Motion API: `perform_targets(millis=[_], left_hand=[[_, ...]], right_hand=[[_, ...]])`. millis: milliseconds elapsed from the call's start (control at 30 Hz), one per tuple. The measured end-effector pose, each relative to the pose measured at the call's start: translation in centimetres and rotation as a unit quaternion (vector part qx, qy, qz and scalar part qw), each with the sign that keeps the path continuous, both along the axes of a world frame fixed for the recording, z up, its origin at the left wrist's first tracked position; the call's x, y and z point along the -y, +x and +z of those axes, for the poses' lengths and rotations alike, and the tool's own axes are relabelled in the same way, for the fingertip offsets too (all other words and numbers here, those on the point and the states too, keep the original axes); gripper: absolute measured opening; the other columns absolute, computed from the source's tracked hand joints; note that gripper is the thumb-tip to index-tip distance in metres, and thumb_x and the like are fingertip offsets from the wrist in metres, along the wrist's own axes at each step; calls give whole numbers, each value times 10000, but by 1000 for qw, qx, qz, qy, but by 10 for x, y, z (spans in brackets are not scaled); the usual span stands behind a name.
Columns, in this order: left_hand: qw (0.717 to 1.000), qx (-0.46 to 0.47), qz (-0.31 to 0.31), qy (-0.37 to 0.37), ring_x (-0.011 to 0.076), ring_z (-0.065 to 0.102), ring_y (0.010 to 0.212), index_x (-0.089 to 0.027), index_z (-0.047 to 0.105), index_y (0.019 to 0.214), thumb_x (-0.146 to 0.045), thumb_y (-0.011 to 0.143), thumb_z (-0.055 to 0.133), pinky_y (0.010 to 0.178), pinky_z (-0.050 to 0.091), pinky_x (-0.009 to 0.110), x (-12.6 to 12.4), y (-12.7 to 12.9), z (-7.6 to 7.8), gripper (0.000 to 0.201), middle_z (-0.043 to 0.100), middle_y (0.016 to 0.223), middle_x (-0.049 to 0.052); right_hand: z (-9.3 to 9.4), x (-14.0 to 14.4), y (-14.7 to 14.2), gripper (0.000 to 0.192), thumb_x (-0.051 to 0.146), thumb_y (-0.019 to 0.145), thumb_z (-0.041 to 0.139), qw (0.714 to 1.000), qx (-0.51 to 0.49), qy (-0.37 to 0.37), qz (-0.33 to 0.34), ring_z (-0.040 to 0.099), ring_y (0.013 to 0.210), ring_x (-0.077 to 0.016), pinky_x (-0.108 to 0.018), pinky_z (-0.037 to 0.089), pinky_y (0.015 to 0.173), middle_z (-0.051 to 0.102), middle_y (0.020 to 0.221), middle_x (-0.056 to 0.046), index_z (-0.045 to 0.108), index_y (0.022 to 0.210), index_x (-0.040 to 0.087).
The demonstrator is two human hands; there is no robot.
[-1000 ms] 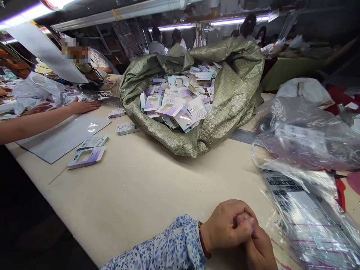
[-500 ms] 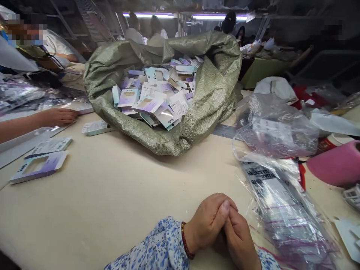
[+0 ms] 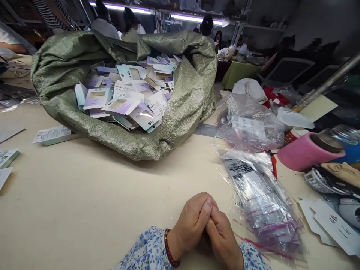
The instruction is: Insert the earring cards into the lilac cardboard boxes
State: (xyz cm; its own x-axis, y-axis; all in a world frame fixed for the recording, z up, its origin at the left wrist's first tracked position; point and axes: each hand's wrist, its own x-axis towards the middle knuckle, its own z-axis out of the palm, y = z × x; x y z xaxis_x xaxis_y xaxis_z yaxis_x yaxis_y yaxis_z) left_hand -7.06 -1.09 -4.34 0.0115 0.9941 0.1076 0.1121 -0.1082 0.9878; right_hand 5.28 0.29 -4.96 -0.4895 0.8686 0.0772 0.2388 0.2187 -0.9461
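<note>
At the table (image 3: 78, 210), left hand (image 3: 191, 224) clasps right hand (image 3: 223, 238).

White sleeves (image 3: 146, 249), bottom centre, carry blue speckles (the bracelet (image 3: 167, 250) is dark red). Upper left, the sack (image 3: 126, 146) is olive green.

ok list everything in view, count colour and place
table: one, cream, spanning front
sack: one, olive, on table
boxes: many, white-purple-mint, in sack, few at table's left
bags: several, clear, table's right
roll: one, pink, right
cards: several, white, lower right
clutter: uncounted, mixed, right edge
bundle: one, white, behind bags
people: several, mixed, background
lights: two, whitish, top
sleeves: two, white-blue, bottom
bracelet: one, dark red, left wrist
left hand, right hand: two, bare, clasped, bottom middle
</note>
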Motion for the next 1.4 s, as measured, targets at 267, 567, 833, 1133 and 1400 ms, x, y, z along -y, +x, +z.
perform_targets(millis=[267,567,833,1133,1400], left_hand=[[991,64,121,-13,151,516,712,-178,571,909,-452,1034,336,672,434,271,-10,3,-9,382,550,783,23],[997,-18,71,-28,143,417,643,-203,518,898,-377,1022,342,634,330,282,-19,3,-17,278,467,722,-18],[991,-119,51,-16,163,495,691,-214,550,1007,-269,1000,332,674,346,290,-19,5,-15,225,534,737,-14],[990,-118,67,-24,141,511,636,-206,597,900,-148,911,388,632,342,270,-23,5,-14,217,567,687,-26],[990,-122,61,-26,126,463,586,-205,607,873,-122,888,396,619,323,265,-21,5,-8,227,520,637,-46]], right_hand=[[8,0,-4,261,252,983,390,998,19,-39,52,493,479,-120,-227,402,474,539,601,43,622,1086,190],[99,-104,52,169,301,946,547,913,260,305,-79,677,758,-195,-300,522,714,716,840,-54,674,1008,207],[74,-254,40,626,302,866,647,769,593,227,-77,579,1242,-373,-525,425,1028,642,1301,-216,449,1438,143],[45,-273,45,505,299,962,616,791,592,149,-38,666,1096,-245,-391,501,958,693,1198,-99,484,1447,245],[55,-287,43,345,366,977,613,854,480,162,-122,647,1082,-218,-431,567,916,625,1275,-99,609,1265,175]])
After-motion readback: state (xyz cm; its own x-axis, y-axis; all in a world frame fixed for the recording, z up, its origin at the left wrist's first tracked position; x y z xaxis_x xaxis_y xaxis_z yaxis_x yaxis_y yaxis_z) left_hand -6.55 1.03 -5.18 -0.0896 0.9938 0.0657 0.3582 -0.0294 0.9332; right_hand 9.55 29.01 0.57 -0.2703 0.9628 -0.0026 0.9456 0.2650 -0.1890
